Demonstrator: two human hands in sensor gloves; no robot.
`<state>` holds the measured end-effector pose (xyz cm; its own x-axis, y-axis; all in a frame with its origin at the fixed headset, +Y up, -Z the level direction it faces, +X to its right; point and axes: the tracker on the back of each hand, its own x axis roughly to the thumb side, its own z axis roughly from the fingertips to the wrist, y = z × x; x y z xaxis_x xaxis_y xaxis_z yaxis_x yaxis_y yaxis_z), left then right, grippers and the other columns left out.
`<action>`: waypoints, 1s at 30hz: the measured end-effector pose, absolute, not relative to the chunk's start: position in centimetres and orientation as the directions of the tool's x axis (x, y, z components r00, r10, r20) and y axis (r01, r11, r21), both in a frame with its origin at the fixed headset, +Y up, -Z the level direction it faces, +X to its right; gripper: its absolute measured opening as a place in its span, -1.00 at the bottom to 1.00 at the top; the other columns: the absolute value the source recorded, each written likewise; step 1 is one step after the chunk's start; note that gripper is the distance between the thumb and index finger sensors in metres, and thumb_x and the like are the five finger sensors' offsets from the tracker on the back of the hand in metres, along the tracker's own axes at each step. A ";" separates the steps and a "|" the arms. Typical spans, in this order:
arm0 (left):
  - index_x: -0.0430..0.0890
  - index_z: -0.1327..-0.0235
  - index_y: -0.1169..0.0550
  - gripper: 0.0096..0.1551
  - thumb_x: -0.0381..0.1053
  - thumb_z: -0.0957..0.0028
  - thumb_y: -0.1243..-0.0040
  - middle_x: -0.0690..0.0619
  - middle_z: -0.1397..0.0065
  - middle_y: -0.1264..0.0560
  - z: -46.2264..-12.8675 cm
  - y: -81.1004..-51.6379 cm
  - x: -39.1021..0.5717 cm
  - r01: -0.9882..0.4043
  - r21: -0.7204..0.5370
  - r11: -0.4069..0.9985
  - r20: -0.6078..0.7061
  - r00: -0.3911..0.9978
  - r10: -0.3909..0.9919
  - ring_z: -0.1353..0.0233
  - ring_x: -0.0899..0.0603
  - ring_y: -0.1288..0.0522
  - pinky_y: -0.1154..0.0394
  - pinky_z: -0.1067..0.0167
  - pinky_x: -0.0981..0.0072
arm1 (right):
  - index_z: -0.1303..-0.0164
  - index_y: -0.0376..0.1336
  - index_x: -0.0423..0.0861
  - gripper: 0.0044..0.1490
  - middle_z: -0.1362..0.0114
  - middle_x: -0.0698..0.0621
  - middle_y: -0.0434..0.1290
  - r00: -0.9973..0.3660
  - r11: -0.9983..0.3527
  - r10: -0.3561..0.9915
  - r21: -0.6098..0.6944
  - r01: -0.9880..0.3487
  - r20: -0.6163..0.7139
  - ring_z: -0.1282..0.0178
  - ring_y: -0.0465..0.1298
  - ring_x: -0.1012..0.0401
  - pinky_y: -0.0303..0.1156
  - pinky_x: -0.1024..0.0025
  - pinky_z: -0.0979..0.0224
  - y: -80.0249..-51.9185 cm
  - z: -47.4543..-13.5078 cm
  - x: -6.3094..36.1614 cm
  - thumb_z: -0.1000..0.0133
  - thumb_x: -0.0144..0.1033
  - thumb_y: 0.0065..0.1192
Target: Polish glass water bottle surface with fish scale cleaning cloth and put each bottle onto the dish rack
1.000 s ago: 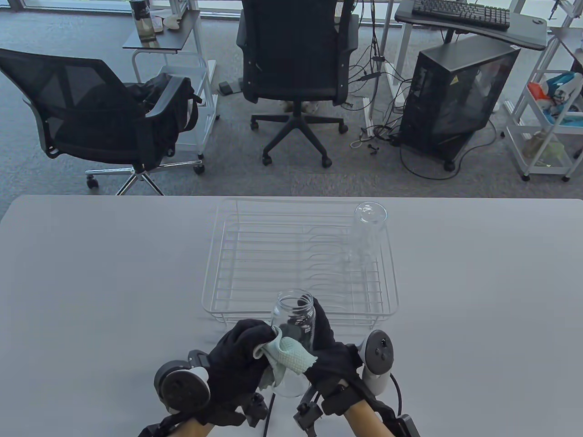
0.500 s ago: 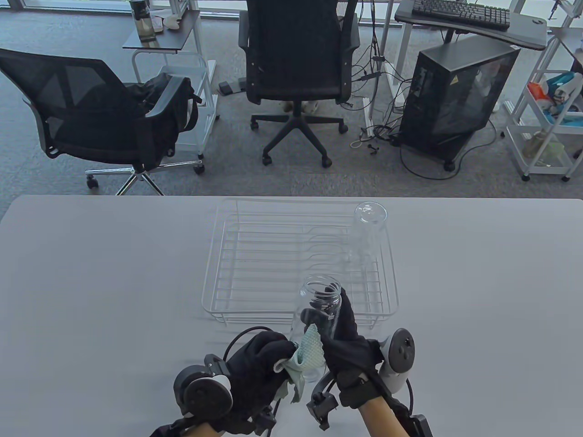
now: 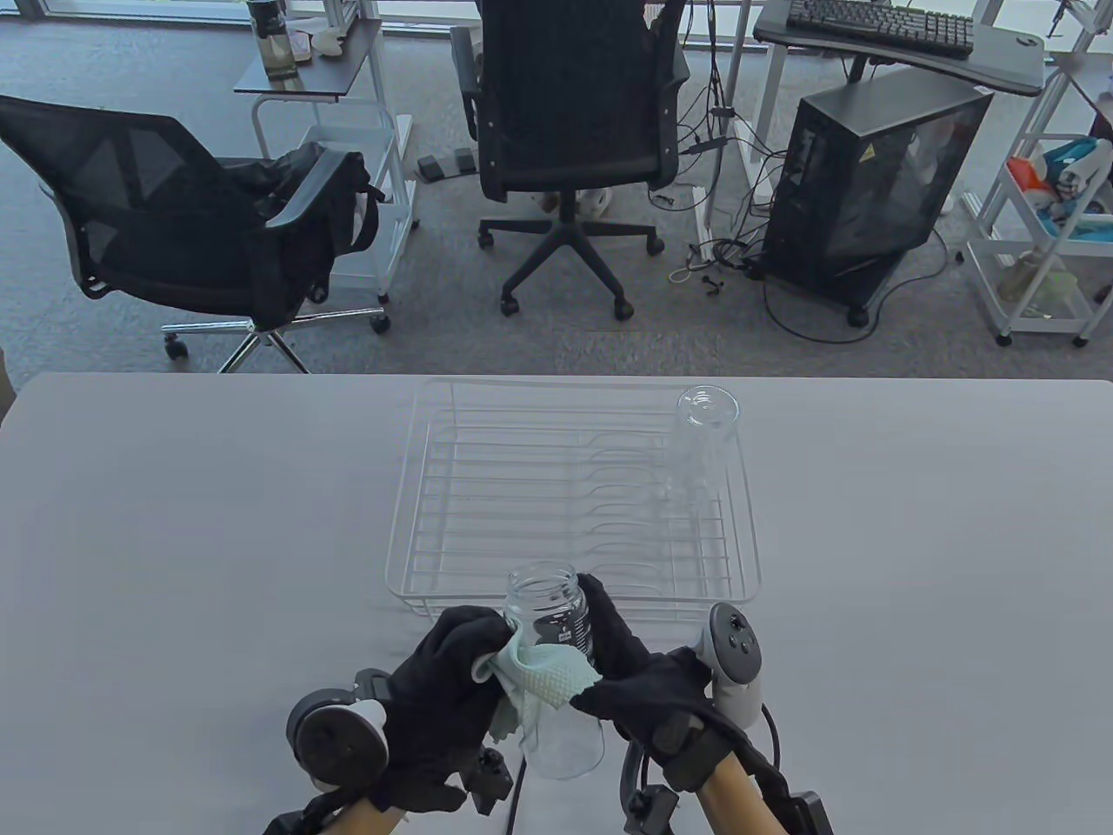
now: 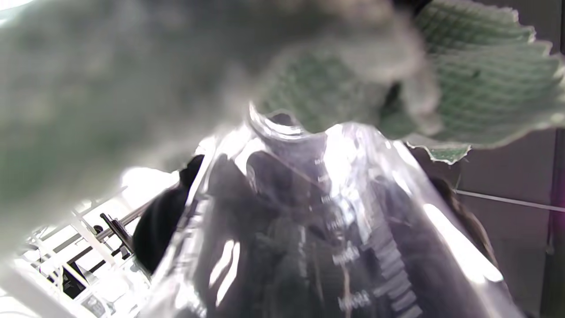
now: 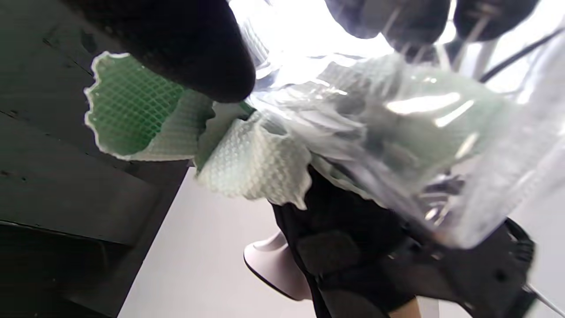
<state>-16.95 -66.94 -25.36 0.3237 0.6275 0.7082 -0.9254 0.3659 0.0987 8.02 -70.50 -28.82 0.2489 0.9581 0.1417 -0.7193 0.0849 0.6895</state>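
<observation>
Both hands work: my right hand point(image 3: 622, 674) grips the slick, breakable bottle point(image 3: 556, 674) mid-body; my left hand point(image 3: 443, 687) pinches the soft cloth point(image 3: 543, 677).

Mint-green scale-textured cloth point(image 3: 543, 674); clear bottle point(image 3: 556, 687); black hands point(image 3: 443, 696).

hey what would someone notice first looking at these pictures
Two black-gloved hands at the table's near edge: the right hand grips a clear glass bottle while the left hand presses a pale green cloth against it. Behind them, a white wire dish rack holds a second bottle at its far right.
</observation>
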 end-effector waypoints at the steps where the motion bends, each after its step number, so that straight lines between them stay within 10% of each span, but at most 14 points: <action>1: 0.17 -0.32 -0.39 -0.54 0.08 -0.18 -0.23 -0.06 -0.32 -0.47 -25.4 -66.9 -17.2 -0.929 0.101 0.355 0.704 0.319 0.635 -0.12 -0.12 -0.59 -0.56 -0.14 -0.08 | -0.65 -0.46 -0.16 0.25 -0.66 -0.39 -0.12 0.246 0.083 0.959 0.689 -0.720 0.142 -0.50 0.14 -0.41 0.20 -0.40 -0.34 -70.6 -28.8 7.9 -0.22 -0.06 0.30; 9: 0.15 -0.35 -0.37 -0.54 0.07 -0.20 -0.20 -0.06 -0.34 -0.46 -25.1 -67.2 -16.5 -0.921 0.079 0.382 0.705 0.322 0.632 -0.12 -0.12 -0.60 -0.57 -0.14 -0.08 | -0.69 -0.27 0.08 0.28 -0.63 -0.19 -0.06 0.291 0.128 0.930 0.545 -0.829 0.225 -0.39 0.17 -0.31 0.35 -0.40 -0.23 -71.2 -29.0 8.0 -0.05 0.00 0.54; 18: 0.15 -0.34 -0.39 -0.53 0.07 -0.19 -0.23 -0.07 -0.33 -0.47 -24.0 -68.4 -13.5 -0.827 0.044 0.560 0.761 0.391 0.517 -0.11 -0.12 -0.60 -0.58 -0.13 -0.07 | -0.64 -0.34 -0.16 0.42 -0.59 -0.16 -0.08 0.336 0.222 0.886 0.344 -0.912 0.319 -0.36 0.15 -0.23 0.30 -0.24 -0.32 -70.2 -29.2 10.1 -0.01 0.08 0.56; 26: 0.17 -0.31 -0.37 -0.55 0.07 -0.17 -0.22 -0.09 -0.32 -0.46 -23.9 -68.1 -13.9 -0.860 0.060 0.506 0.762 0.367 0.533 -0.12 -0.12 -0.59 -0.57 -0.14 -0.08 | -0.72 -0.36 -0.10 0.23 -0.64 -0.25 -0.21 0.230 0.044 0.922 0.504 -0.863 0.313 -0.48 -0.03 -0.35 0.15 -0.22 -0.44 -69.4 -28.8 9.5 -0.19 0.20 0.24; 30: 0.16 -0.31 -0.37 -0.54 0.06 -0.17 -0.21 -0.11 -0.32 -0.46 -24.5 -67.8 -15.2 -0.895 0.055 0.443 0.734 0.337 0.590 -0.12 -0.13 -0.59 -0.57 -0.14 -0.09 | -0.67 -0.53 0.09 0.19 -0.71 -0.34 -0.21 0.319 0.175 0.942 0.666 -0.725 0.100 -0.53 -0.01 -0.56 0.05 -0.58 -0.31 -70.2 -28.7 8.5 -0.27 0.15 0.15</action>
